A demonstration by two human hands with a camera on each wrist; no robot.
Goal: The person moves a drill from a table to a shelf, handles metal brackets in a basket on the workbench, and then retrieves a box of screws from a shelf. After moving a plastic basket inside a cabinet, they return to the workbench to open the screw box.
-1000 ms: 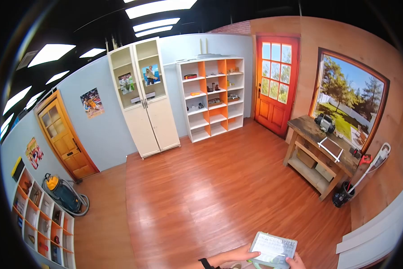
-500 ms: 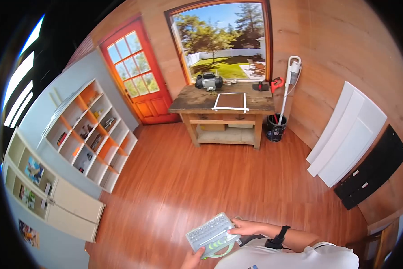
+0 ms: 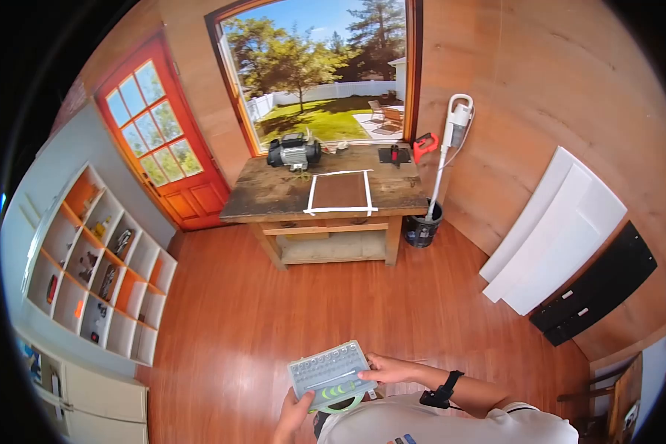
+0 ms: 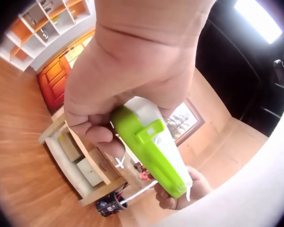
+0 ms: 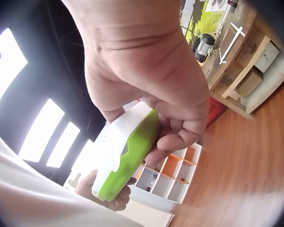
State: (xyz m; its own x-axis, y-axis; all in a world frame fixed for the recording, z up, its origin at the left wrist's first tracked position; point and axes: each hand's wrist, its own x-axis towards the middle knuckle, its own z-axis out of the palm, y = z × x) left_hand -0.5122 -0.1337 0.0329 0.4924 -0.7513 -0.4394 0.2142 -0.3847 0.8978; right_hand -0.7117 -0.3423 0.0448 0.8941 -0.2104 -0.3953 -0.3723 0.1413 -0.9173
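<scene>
A flat case (image 3: 328,370) with a clear lid and rows of small parts inside is held in front of the body in the head view. My left hand (image 3: 294,411) grips its left edge, thumb on the lid. On the opposite side my right hand (image 3: 389,368) grips the right edge, thumb on top. The left wrist view shows the case's green side (image 4: 149,151) with fingers curled under it from the left hand (image 4: 128,71). In the right wrist view the right hand (image 5: 151,80) curls its fingers round the white and green case (image 5: 132,151).
A wooden workbench (image 3: 259,194) bearing a motor (image 3: 294,152) and a white-taped frame (image 3: 340,212) stands ahead. Right of it a bucket (image 3: 422,234) holds a stick vacuum (image 3: 449,140). Shelves (image 3: 88,292) and a red door (image 3: 192,211) are left; white panels (image 3: 559,237) lean right.
The head view has swung right, from the cabinet and shelves to the workbench, which now appears nearer than half a second ago. Both hands still grip the case.
</scene>
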